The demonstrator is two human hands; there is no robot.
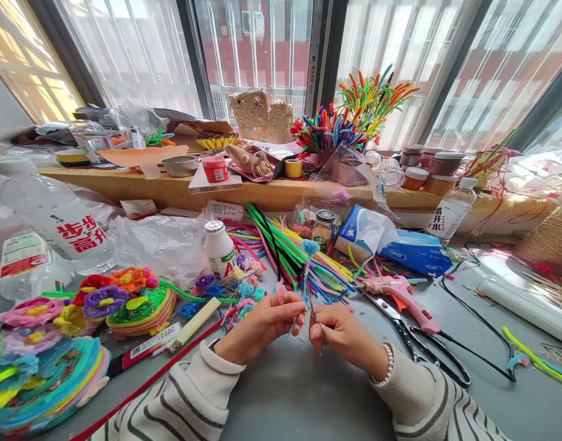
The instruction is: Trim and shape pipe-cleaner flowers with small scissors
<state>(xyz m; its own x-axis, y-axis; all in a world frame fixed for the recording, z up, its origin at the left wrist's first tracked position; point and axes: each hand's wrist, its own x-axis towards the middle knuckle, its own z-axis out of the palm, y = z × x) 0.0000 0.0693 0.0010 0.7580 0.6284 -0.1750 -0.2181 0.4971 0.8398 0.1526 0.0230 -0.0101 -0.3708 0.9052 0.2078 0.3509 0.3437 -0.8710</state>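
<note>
My left hand (274, 315) pinches the thin stem of a light blue pipe-cleaner flower (310, 247), which stands upright above my fingers. My right hand (342, 334) is closed on small scissors, mostly hidden by my fingers; their narrow blades (312, 301) point up along the stem, seemingly touching it. Behind my left hand lie small blue, purple and pink pipe-cleaner flowers (246, 289). A bundle of loose pipe cleaners (281, 245) spreads out beyond both hands. To the right rest a pink glue gun (407, 297) and large black-handled scissors (418, 343).
At left are stacked colourful discs (64, 392) with pipe-cleaner flowers, a utility knife (145, 348) and a large plastic bottle (55, 214). A white bottle (219, 248), a glass jar (325, 229) and a tissue pack (413, 251) stand further back. The glue gun's cord (478, 355) runs right.
</note>
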